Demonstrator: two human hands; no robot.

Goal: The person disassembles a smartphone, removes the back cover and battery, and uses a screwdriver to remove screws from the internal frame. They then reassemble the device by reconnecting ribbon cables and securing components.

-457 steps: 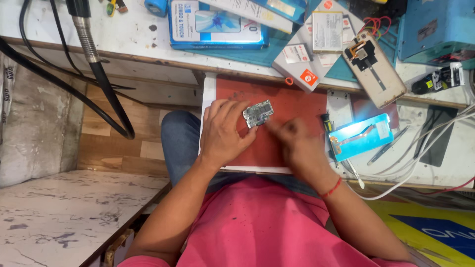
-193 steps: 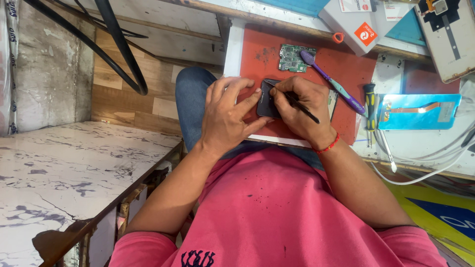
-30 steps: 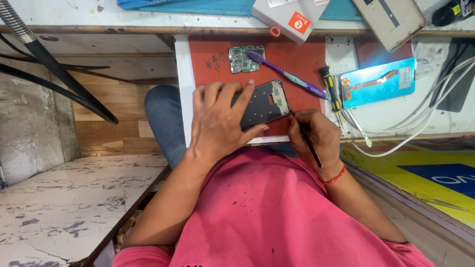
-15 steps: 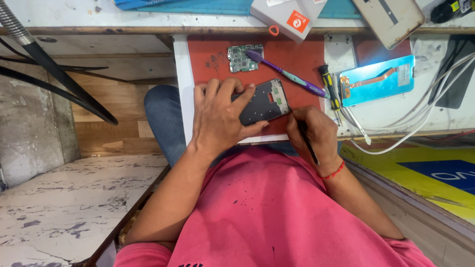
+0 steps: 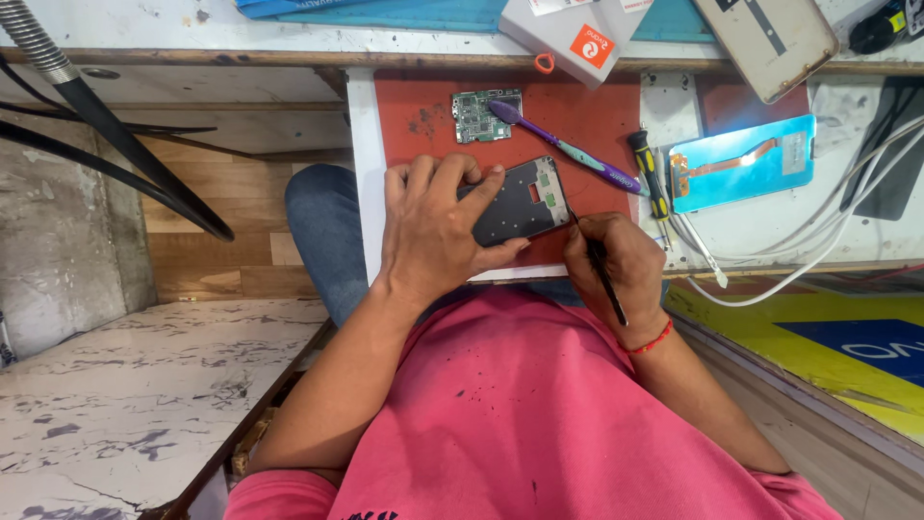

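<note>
The left hand (image 5: pixel 433 226) lies over a dark phone frame (image 5: pixel 520 200), fingers curled on its far edge, pinning it to the red mat (image 5: pixel 587 125); the right hand (image 5: pixel 616 265) grips a thin black tool (image 5: pixel 602 274), tip at the frame's right edge; a circuit board (image 5: pixel 474 115) and purple brush (image 5: pixel 563 147) lie farther off.

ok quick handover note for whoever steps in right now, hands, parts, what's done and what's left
Left hand pins the phone frame to the red mat.
Right hand holds a thin black tool, tip at the frame's right edge.
Circuit board lies out of the frame at the top of the mat, a purple brush resting on it; screwdriver and blue screen to the right.
Done: board and screen out.
Left: work at the frame's edge.
</note>
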